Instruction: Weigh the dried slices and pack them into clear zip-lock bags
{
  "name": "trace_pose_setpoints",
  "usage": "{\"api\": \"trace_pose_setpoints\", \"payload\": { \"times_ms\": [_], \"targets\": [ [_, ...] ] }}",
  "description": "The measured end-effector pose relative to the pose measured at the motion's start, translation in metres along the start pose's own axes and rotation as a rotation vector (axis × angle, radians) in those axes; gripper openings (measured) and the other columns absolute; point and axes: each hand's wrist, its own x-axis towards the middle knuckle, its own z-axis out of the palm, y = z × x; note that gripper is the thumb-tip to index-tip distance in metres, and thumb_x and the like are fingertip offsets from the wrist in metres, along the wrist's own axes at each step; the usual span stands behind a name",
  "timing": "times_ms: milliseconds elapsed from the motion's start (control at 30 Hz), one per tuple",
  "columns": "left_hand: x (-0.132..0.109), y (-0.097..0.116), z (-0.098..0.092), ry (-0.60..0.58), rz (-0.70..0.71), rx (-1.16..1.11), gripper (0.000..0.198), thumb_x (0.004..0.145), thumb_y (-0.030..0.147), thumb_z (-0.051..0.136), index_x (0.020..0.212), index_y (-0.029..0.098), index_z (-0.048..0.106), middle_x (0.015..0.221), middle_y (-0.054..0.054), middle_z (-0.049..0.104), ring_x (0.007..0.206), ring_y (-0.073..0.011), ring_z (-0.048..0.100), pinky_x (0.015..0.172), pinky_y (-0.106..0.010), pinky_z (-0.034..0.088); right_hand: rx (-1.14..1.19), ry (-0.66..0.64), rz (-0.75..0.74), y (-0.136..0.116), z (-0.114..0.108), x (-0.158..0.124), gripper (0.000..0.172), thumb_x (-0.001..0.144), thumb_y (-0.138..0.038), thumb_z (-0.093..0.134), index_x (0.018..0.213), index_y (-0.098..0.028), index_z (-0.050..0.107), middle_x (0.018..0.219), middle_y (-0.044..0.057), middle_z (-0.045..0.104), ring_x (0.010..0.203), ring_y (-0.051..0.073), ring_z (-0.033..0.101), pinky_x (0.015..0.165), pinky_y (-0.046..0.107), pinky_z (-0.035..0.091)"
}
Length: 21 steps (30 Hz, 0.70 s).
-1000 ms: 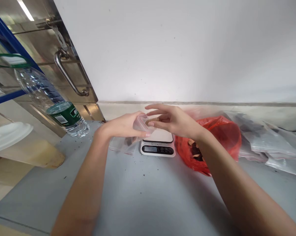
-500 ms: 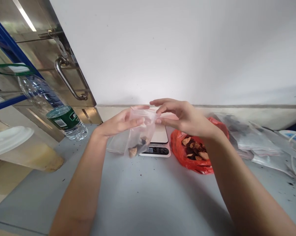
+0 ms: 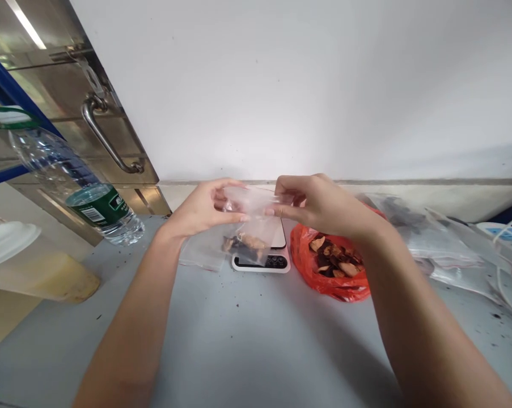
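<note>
A clear zip-lock bag [image 3: 249, 224] with brown dried slices at its bottom hangs between my two hands, above a white digital kitchen scale [image 3: 283, 264]. My left hand [image 3: 207, 208] is closed on the bag's upper left side, thumb in front. My right hand [image 3: 313, 201] pinches the bag's top right edge between thumb and fingers. The bag hides much of the scale's plate and display. To the right of the scale, a red plastic bag [image 3: 307, 272] stands open with more dried slices [image 3: 334, 258] in it. My right forearm covers part of it.
Flat clear bags [image 3: 200, 255] lie left of the scale. More filled zip-lock bags [image 3: 436, 241] are piled at the right, near a power strip [image 3: 500, 232] and white cable. A large water bottle [image 3: 100, 207] and a lidded plastic tub [image 3: 47, 272] stand at the left. A white wall [image 3: 256, 90] rises behind.
The zip-lock bag has shifted slightly right in the view, now in front of the scale's display. My right fingers have curled down onto its top edge, and the slices inside have spread out.
</note>
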Motion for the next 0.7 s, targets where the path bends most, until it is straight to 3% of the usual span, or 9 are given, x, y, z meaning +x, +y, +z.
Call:
{"api": "trace_pose_setpoints", "payload": {
  "times_ms": [100,233,400,467,600,700],
  "targets": [
    [0.000,-0.001,-0.001,0.083,0.016,-0.090,0.052,0.062,0.043,0.092,0.107,0.019,0.078,0.091,-0.004,0.079,0.089,-0.0244,0.075,0.079,-0.032,0.060,0.110,-0.065,-0.024,0.007,-0.001,0.001,0.023,0.083,-0.027,0.070,0.069,-0.022,0.053,0.066,-0.003,0.059,0.062,0.013,0.052,0.061,0.028,0.041],
    [0.001,-0.006,-0.003,0.102,-0.024,-0.113,0.041,0.059,0.047,0.093,0.085,0.018,0.080,0.089,-0.007,0.081,0.090,-0.0265,0.076,0.080,-0.034,0.061,0.310,-0.007,-0.055,0.016,-0.002,0.000,0.019,0.081,-0.035,0.073,0.079,-0.023,0.057,0.072,-0.002,0.060,0.067,0.015,0.058,0.063,0.030,0.046],
    [0.005,-0.009,0.000,0.165,-0.050,-0.158,0.045,0.055,0.048,0.096,0.086,0.019,0.081,0.083,-0.006,0.081,0.087,-0.0273,0.077,0.080,-0.037,0.063,0.522,0.079,0.017,0.025,0.001,0.001,0.047,0.080,-0.044,0.079,0.119,-0.027,0.061,0.080,-0.001,0.065,0.078,0.019,0.070,0.070,0.034,0.056],
    [0.006,-0.009,0.003,0.178,-0.005,-0.229,0.042,0.058,0.050,0.095,0.082,0.019,0.080,0.078,-0.005,0.079,0.083,-0.0255,0.077,0.079,-0.036,0.063,0.514,0.058,0.021,0.028,0.003,0.003,0.046,0.077,-0.046,0.082,0.114,-0.024,0.066,0.083,0.001,0.069,0.081,0.021,0.071,0.072,0.035,0.058],
    [0.008,-0.008,0.009,0.214,0.088,-0.323,0.037,0.067,0.053,0.091,0.076,0.019,0.079,0.076,-0.004,0.077,0.078,-0.0208,0.075,0.078,-0.033,0.062,0.442,-0.042,-0.014,0.032,0.004,0.007,0.025,0.079,-0.043,0.080,0.080,-0.019,0.072,0.082,0.006,0.075,0.079,0.021,0.070,0.075,0.035,0.058],
    [0.008,-0.007,0.010,0.310,0.100,-0.340,0.034,0.068,0.051,0.091,0.070,0.020,0.078,0.076,-0.003,0.075,0.082,-0.0190,0.072,0.083,-0.032,0.060,0.462,-0.026,-0.014,0.035,0.004,0.007,0.021,0.079,-0.039,0.079,0.079,-0.019,0.073,0.081,0.006,0.077,0.078,0.021,0.071,0.075,0.035,0.057]
  ]
}}
